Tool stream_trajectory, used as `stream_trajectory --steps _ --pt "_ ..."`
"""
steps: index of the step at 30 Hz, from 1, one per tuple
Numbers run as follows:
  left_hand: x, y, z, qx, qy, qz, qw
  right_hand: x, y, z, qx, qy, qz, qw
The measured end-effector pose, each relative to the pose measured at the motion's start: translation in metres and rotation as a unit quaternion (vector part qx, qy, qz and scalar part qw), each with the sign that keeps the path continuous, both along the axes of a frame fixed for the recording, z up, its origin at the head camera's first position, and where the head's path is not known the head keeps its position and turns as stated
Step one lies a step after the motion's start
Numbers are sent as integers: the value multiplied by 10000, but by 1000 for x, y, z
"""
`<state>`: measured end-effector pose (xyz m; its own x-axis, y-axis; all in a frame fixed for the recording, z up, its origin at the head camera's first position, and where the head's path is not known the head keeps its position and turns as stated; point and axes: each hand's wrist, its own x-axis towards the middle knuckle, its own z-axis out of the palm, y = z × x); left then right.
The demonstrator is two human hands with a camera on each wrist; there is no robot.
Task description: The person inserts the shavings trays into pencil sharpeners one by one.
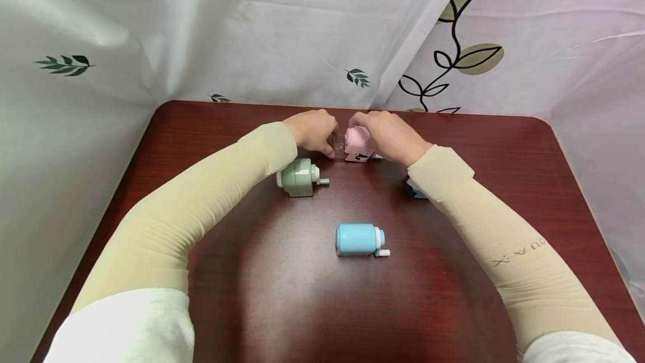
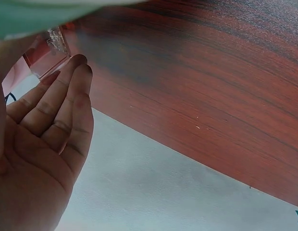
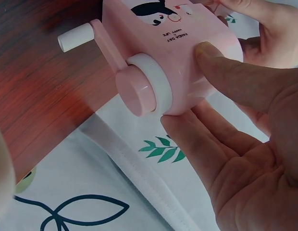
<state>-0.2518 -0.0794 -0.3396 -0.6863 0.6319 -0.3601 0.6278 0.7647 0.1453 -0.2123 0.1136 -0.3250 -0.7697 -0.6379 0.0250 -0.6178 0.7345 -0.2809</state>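
Observation:
A pink pencil sharpener [image 1: 359,143] with a panda print sits near the table's far edge. My right hand [image 1: 395,136] grips its body, thumb on one side and fingers on the other. In the right wrist view, the sharpener's crank [image 3: 110,53] with a white handle points away from the palm. A clear shavings drawer [image 1: 340,148] sticks out from the sharpener's other end. My left hand [image 1: 313,130] pinches this drawer at its outer end. Pale shavings [image 2: 56,39] show inside it in the left wrist view, where part of the thumb is hidden.
A green pencil sharpener [image 1: 298,178] stands just below the left wrist. Closer to me lies a light blue sharpener [image 1: 355,240]. Under the right cuff, a dark blue object [image 1: 416,190] is mostly covered. White leaf-print curtain [image 1: 282,32] hangs behind the reddish-brown table [image 1: 322,307].

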Motion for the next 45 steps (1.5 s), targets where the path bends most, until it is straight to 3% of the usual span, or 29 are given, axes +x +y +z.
stream_trajectory --steps 23,45 --pt "-2 11 6 -645 120 -132 9978 -1 1 0 -109 50 58 9999" --pt "-4 16 5 -419 11 -186 9990 -1 2 -1 -117 120 88 9998"
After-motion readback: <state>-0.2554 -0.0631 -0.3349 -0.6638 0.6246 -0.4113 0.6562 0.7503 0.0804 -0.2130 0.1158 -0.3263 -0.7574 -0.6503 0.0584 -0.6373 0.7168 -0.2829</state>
